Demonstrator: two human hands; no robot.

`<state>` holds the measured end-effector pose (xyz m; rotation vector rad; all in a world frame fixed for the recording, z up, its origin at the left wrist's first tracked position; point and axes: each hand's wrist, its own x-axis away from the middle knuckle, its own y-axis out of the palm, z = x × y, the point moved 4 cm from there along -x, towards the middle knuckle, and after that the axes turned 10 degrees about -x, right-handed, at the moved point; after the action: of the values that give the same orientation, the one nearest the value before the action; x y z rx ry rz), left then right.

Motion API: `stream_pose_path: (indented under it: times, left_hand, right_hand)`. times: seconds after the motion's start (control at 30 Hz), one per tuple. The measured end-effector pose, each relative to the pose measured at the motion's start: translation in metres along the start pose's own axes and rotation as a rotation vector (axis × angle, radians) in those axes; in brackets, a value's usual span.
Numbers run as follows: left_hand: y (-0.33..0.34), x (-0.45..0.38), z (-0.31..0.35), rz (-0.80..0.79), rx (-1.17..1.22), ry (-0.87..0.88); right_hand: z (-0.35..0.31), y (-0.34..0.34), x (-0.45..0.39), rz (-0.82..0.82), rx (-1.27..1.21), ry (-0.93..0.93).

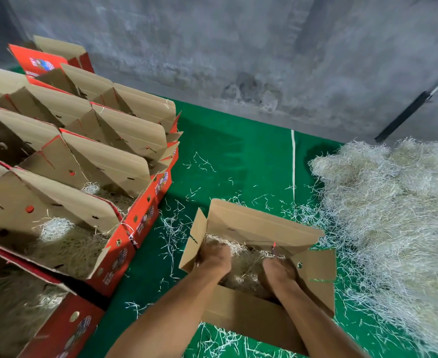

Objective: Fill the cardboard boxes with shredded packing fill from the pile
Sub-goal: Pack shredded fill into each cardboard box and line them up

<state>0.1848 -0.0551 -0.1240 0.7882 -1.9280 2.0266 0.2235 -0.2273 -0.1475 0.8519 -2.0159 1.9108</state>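
An open cardboard box [262, 223] sits on the green floor in front of me, flaps up. Both my hands are inside it, on the shredded fill [246, 257] that lies in the box. My left hand [214, 257] is at the box's left side, knuckles up. At the right side, my right hand [277, 273] is half buried in the shreds. Their fingers are hidden in the fill, so how they lie is unclear. The big pile of pale shredded fill [393, 215] lies on the floor to the right of the box.
Several red-sided cardboard boxes [125, 140] with raised flaps stand in rows at the left, the near ones holding fill. Loose shreds [174, 228] litter the green mat [225, 156]. A grey concrete wall [212, 47] runs behind, with a black pole [404, 115] leaning at the right.
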Motion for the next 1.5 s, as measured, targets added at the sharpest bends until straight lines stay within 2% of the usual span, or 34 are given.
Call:
stream_pose_path:
  times: [0.1,0.17,0.23,0.27,0.33,0.37,0.43,0.5,0.57,0.63,0.73,0.8,0.9,0.97,1.07,1.13,1.2,1.3,1.33,1.37,1.43,1.5]
  left_hand:
    - [-0.004,0.002,0.017,0.067,0.188,0.156]
    - [-0.001,0.004,0.026,0.064,0.162,0.29]
    - [0.009,0.003,0.028,-0.016,0.055,0.332]
    - [0.015,0.001,0.025,-0.062,-0.019,0.318]
    - [0.023,-0.003,0.02,-0.132,-0.146,0.271]
    - [0.023,-0.004,0.019,-0.149,-0.161,0.241]
    - [0.015,-0.004,0.02,-0.164,-0.129,0.194]
    - [0.008,-0.005,0.026,-0.127,-0.046,0.148]
    - [-0.003,-0.003,0.031,-0.005,-0.046,0.102]
    - [-0.007,0.002,0.035,0.041,-0.054,0.038]
    - [0.012,0.002,0.025,-0.104,-0.077,-0.056]
    - [0.02,-0.002,0.011,-0.148,-0.142,-0.092]
    - [0.025,-0.006,0.005,-0.226,-0.13,-0.048]
    - [0.02,-0.009,0.007,-0.169,-0.117,-0.052]
    - [0.014,-0.008,0.009,-0.034,-0.049,-0.087]
    - [0.014,-0.002,0.012,-0.027,0.065,-0.102]
    - [0.014,0.002,0.014,-0.014,0.131,-0.071]
    - [0.028,0.008,0.012,-0.236,0.078,-0.006]
    - [0.034,0.01,0.008,-0.297,0.044,0.005]
    - [0.04,0.011,0.005,-0.333,0.008,0.01]
    - [0.048,0.011,0.0,-0.342,-0.032,0.039]
    - [0.048,0.015,-0.002,-0.34,-0.033,0.079]
  right_hand:
    - [-0.016,-0.006,-0.002,0.091,-0.101,-0.014]
    - [-0.024,-0.001,0.004,0.005,-0.066,-0.048]
    - [-0.018,0.006,0.011,-0.049,-0.059,-0.045]
    - [-0.015,0.006,0.013,-0.049,-0.041,-0.052]
    - [-0.007,0.01,0.009,-0.153,-0.04,-0.02]
    - [-0.009,0.007,0.007,-0.191,-0.06,-0.014]
    - [-0.013,-0.002,-0.001,-0.153,-0.105,0.009]
    - [-0.016,-0.007,-0.003,-0.12,-0.069,0.072]
    - [-0.017,-0.014,-0.002,-0.002,-0.003,0.115]
    - [-0.01,-0.011,0.002,0.044,-0.002,0.129]
    - [0.003,0.015,0.004,0.03,-0.134,0.131]
    - [0.01,0.023,0.0,-0.008,-0.216,0.173]
    - [0.01,0.024,-0.002,-0.061,-0.23,0.149]
    - [0.009,0.019,0.003,-0.057,-0.226,0.16]
    - [0.009,0.005,0.009,0.131,-0.206,0.148]
    - [0.007,0.007,0.011,0.159,-0.238,0.132]
    - [0.003,0.022,0.009,0.098,-0.251,0.102]
    - [-0.001,0.033,0.016,0.133,-0.187,0.03]
    - [-0.003,0.039,0.018,0.061,-0.152,-0.031]
    - [-0.002,0.043,0.017,0.023,-0.183,-0.008]
    - [0.002,0.05,0.015,-0.039,-0.082,-0.027]
    - [0.003,0.049,0.017,-0.038,-0.095,-0.05]
